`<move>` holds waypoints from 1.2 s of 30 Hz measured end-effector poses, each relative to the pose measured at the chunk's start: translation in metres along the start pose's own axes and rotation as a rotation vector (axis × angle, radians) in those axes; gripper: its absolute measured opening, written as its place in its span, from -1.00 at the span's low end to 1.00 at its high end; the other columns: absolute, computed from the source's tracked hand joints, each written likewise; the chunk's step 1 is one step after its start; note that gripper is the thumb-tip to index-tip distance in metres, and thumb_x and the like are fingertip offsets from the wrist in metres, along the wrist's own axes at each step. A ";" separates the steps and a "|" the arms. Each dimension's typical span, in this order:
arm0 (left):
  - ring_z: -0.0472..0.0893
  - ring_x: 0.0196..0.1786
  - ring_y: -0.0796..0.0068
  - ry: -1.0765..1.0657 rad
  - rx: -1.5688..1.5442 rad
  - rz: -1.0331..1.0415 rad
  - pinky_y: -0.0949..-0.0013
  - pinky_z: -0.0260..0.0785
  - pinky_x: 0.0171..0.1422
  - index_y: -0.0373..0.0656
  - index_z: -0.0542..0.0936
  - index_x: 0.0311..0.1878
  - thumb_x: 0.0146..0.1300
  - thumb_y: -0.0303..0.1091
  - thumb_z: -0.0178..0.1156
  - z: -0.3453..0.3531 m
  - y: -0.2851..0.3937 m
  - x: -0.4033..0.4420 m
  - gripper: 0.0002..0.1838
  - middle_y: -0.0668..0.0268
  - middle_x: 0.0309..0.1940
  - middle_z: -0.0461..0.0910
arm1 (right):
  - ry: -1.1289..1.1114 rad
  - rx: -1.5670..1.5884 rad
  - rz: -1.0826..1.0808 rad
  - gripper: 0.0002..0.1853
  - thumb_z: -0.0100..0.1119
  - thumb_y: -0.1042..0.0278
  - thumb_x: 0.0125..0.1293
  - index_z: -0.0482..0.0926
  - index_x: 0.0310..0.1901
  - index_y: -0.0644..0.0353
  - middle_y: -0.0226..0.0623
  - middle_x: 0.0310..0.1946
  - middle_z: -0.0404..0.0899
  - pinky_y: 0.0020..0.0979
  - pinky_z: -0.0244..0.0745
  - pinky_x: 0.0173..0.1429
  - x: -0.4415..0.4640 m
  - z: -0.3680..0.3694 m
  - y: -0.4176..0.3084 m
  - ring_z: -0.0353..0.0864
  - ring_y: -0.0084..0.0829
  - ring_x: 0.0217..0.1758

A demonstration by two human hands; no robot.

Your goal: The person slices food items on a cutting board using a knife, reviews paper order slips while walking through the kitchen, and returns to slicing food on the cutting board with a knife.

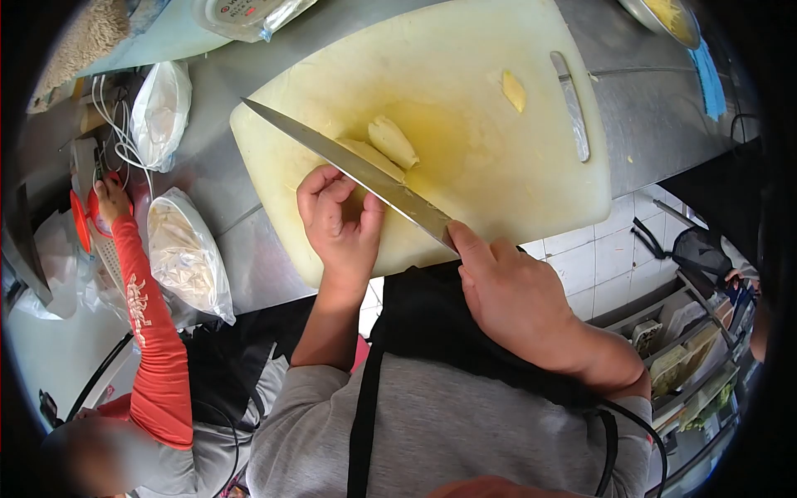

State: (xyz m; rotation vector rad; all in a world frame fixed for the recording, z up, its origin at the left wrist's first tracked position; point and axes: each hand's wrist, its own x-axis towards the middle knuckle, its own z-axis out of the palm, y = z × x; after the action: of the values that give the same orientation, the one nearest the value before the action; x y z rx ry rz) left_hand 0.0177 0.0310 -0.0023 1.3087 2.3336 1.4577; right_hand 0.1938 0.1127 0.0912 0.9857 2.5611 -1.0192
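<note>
My right hand (515,290) is closed around the handle of a long kitchen knife (365,173). The blade slants up and left across a white cutting board (498,75). My left hand (342,220) is beside the near edge of the blade, fingers curled and fingertips close to the metal. Whatever those fingertips press on is hidden by the blade. Two peeled, pale yellow vegetable pieces lie just beyond the knife: a stubby piece (392,143) in full view, and a second piece (363,153) partly covered by the blade. A small yellow slice (514,91) lies farther right.
A steel counter (639,124) carries the board. Left of it are a bagged bowl (184,245), a white plastic bag (162,112) and a scale (249,15). A metal bowl (668,21) stands upper right. A co-worker's red sleeve (154,332) reaches in at left.
</note>
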 end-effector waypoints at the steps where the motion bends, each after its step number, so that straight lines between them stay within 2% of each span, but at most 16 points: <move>1: 0.46 -0.10 0.29 -0.004 0.012 -0.005 0.36 0.36 -0.01 -0.26 0.49 -0.29 -0.16 -0.62 0.33 0.000 0.000 0.000 -0.69 0.15 -0.12 0.41 | 0.040 -0.017 -0.040 -0.61 0.02 0.38 0.14 0.33 0.05 0.13 -0.22 -0.59 0.42 -0.27 0.43 -0.61 0.000 0.002 0.002 0.51 -0.26 -0.65; 2: 0.46 -0.10 0.29 -0.007 0.022 -0.007 0.36 0.36 -0.01 -0.27 0.49 -0.29 -0.16 -0.62 0.32 0.000 0.001 0.001 -0.70 0.15 -0.12 0.41 | 0.082 -0.035 -0.080 -0.62 -0.01 0.40 0.14 0.34 0.03 0.16 -0.23 -0.63 0.40 -0.31 0.40 -0.67 0.001 0.003 0.003 0.49 -0.32 -0.70; 8: 0.46 -0.10 0.29 -0.003 0.045 0.016 0.35 0.35 0.00 -0.28 0.49 -0.30 -0.16 -0.63 0.32 0.000 0.002 0.001 -0.71 0.15 -0.12 0.41 | 0.086 -0.046 -0.077 -0.62 -0.01 0.40 0.13 0.34 0.03 0.15 -0.25 -0.63 0.39 -0.33 0.39 -0.67 0.000 0.004 0.004 0.48 -0.37 -0.71; 11: 0.46 -0.10 0.29 0.005 0.028 0.016 0.35 0.35 0.00 -0.28 0.49 -0.30 -0.16 -0.63 0.32 0.001 0.001 0.000 -0.70 0.15 -0.12 0.41 | -0.023 -0.022 0.023 -0.58 0.08 0.34 0.16 0.31 0.08 0.06 -0.20 -0.53 0.44 -0.21 0.47 -0.51 0.000 0.000 0.000 0.52 -0.16 -0.57; 35: 0.44 -0.07 0.28 0.017 -0.052 -0.014 0.34 0.34 0.02 -0.27 0.50 -0.29 -0.15 -0.61 0.30 0.000 -0.004 -0.002 -0.71 0.15 -0.12 0.40 | -0.011 -0.001 0.023 -0.58 0.08 0.37 0.15 0.31 0.08 0.07 -0.18 -0.53 0.44 -0.22 0.47 -0.52 0.000 0.002 -0.001 0.52 -0.15 -0.60; 36: 0.44 -0.07 0.28 0.014 -0.044 -0.015 0.34 0.34 0.02 -0.27 0.50 -0.29 -0.15 -0.61 0.30 0.000 -0.004 -0.002 -0.72 0.15 -0.12 0.40 | 0.029 -0.023 -0.010 -0.60 0.05 0.38 0.14 0.32 0.06 0.09 -0.21 -0.57 0.42 -0.26 0.44 -0.57 0.000 0.003 0.000 0.50 -0.23 -0.64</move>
State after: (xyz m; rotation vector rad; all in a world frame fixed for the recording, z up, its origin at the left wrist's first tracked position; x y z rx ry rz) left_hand 0.0164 0.0295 -0.0063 1.2719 2.3015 1.5096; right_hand 0.1934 0.1107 0.0888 0.9896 2.5976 -0.9835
